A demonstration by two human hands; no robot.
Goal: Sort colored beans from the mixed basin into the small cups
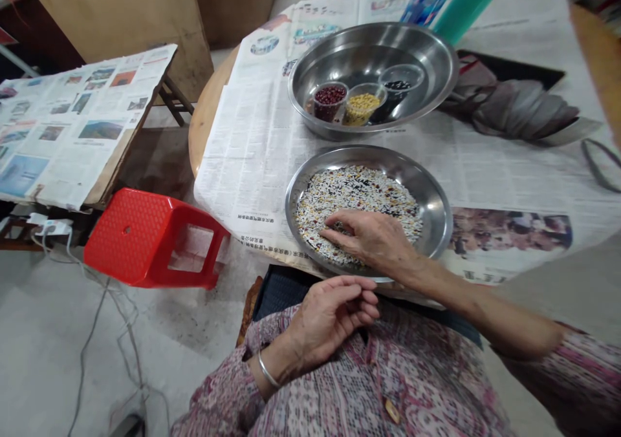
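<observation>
A steel pan (434, 194) near the table's front edge holds a spread of mixed white, dark and red grains (361, 194). My right hand (371, 238) lies on the grains at the pan's near side, fingers stretched flat toward the left. My left hand (334, 314) rests below the table edge against my patterned blouse, fingers curled inward; whether anything is in them is hidden. Behind stands a larger steel basin (436, 49) with three small clear cups: red beans (330, 97), yellow grains (361, 106) and black grains (400, 83).
Newspaper (252, 139) covers the round wooden table. A grey folded cloth (514, 104) lies at the right, a teal-edged package (460, 0) at the back. A red plastic stool (145, 240) lies tipped on the floor left, beside a newspaper-covered low table (72, 120) and cables.
</observation>
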